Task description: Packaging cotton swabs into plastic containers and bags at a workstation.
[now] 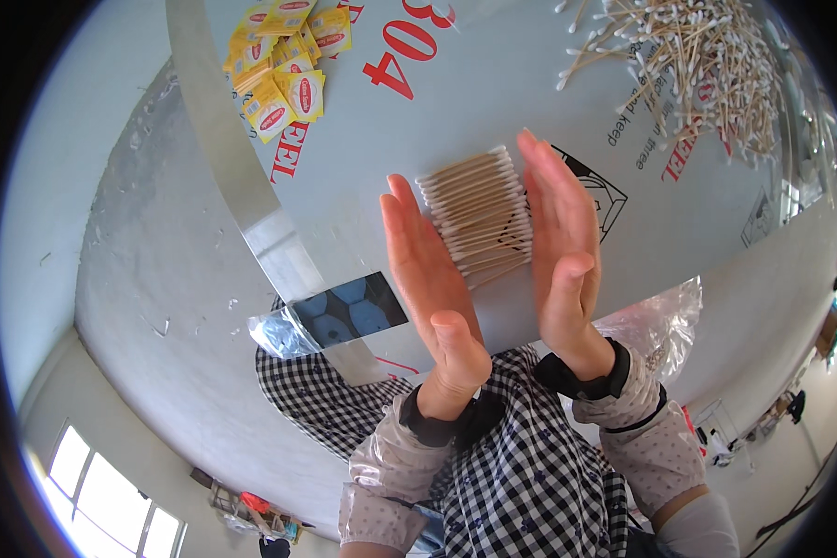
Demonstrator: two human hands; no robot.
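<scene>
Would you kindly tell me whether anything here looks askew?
Slightly: between the bare left hand and bare right hand, the flat row of white-tipped wooden cotton swabs looks uneven; its lowest few fan apart rather than lying closely parallel.

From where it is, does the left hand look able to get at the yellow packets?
Probably yes: the left hand is open beside the row of cotton swabs, and nothing visible stands between it and the yellow packets, lying farther out.
</scene>
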